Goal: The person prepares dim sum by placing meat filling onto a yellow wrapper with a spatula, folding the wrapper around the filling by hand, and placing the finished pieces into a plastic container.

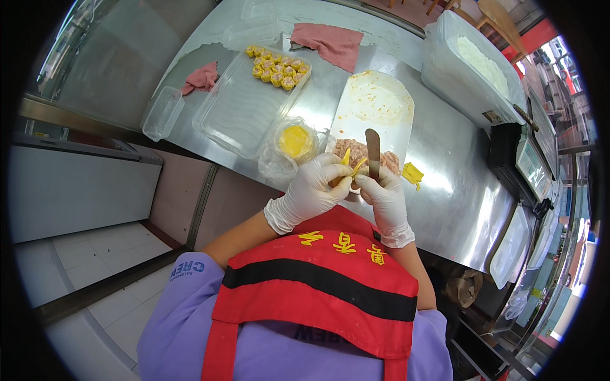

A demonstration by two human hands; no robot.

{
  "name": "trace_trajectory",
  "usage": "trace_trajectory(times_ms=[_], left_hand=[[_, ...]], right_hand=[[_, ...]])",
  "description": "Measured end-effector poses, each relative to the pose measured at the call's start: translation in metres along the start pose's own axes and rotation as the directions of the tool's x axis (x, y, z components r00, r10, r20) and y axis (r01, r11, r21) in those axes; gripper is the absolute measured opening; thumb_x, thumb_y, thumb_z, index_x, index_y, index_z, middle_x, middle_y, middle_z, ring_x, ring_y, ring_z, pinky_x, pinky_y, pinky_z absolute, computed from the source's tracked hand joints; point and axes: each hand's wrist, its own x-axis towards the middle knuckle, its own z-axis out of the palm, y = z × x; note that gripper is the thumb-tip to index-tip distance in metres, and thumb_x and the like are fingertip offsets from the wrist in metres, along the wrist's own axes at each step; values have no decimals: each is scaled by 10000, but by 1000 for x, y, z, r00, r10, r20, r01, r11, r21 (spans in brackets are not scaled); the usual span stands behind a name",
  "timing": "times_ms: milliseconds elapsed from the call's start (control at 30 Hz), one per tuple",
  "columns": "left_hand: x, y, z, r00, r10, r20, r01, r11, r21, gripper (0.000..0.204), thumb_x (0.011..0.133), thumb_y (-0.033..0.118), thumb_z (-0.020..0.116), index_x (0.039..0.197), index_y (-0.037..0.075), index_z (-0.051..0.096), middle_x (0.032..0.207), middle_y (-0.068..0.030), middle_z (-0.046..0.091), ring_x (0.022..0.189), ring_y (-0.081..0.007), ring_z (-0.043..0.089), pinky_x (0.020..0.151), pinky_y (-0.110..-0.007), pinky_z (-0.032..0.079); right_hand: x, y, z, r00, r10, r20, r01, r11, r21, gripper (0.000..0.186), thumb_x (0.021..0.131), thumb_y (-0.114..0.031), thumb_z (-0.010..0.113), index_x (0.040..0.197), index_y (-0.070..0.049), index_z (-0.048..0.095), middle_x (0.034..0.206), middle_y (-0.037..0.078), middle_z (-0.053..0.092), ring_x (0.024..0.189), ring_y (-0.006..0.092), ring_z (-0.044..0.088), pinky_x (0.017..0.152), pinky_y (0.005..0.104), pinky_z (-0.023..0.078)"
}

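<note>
Both my hands wear thin white gloves and meet over the table's near edge. My left hand is closed around a yellow dumpling wrapper, whose edges stick up between the fingers; what lies inside it is hidden. In my right hand a flat metal filling spatula stands blade up, while those fingertips touch the wrapper. Just beyond is a white tray with pink minced meat at its near end. Left of it, a stack of yellow wrappers sits in clear plastic. A crumpled wrapper lies at right.
Finished yellow dumplings fill the far end of a clear tray. Pink cloths and a small clear container lie around it. At right stand a large bin of white powder and a black scale.
</note>
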Motion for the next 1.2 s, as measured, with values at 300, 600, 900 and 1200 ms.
trace_trajectory(times_ms=[300,600,900,1200], left_hand=[[1,10,-5,982,136,129,-169,938,303,156,745,6,674,900,-8,664,806,-119,575,678,-284,609,583,-334,493],[-1,11,-4,971,93,221,-176,902,394,133,766,1,639,897,-14,656,846,-131,590,720,-303,616,602,-347,502],[1,1,-15,733,-538,415,675,650,-349,104,885,45,609,949,-18,661,912,-91,669,822,-123,662,652,-218,552],[6,6,-24,807,-398,437,520,830,-203,115,792,-1,662,906,-11,674,815,-30,651,755,-79,602,683,-224,482]], right_hand=[[4,8,1,997,-41,-72,34,995,-91,80,843,-45,657,896,15,657,786,3,621,679,50,561,626,190,471],[5,14,-2,993,-76,-92,56,978,-203,72,821,-50,656,839,19,650,704,-31,577,620,28,500,559,186,424],[-1,9,-2,998,-49,-37,42,986,-161,31,771,-25,636,801,-16,633,660,-53,542,610,12,470,536,176,385],[-5,10,5,964,-250,90,256,784,-565,41,718,-20,644,715,-1,608,599,-11,507,554,31,421,500,212,365]])
